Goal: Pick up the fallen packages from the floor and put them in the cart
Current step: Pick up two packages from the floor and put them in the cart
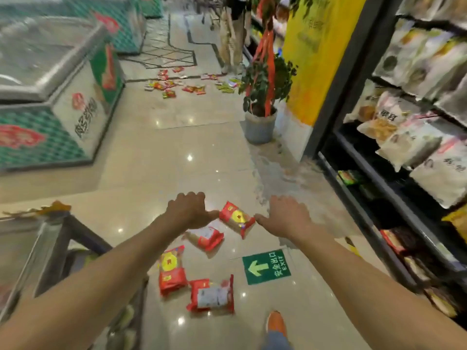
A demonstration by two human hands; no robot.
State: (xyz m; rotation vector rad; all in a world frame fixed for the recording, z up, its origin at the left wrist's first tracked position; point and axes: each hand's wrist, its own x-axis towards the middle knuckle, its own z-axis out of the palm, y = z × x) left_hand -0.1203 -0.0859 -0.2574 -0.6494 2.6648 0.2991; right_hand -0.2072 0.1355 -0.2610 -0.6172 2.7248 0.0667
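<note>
Reach step: left hand (188, 210) and right hand (286, 218), both empty with fingers loose, flank centre-frame package (236, 219); next, close on it.

Open floor (177, 162) is lying ahead between the freezer (63, 102) and shelves (409, 137); the cart (50, 248) is crowding the left, a potted plant (261, 102) standing right.

Four red packages (237, 219) nearby, two hands (190, 210).
</note>
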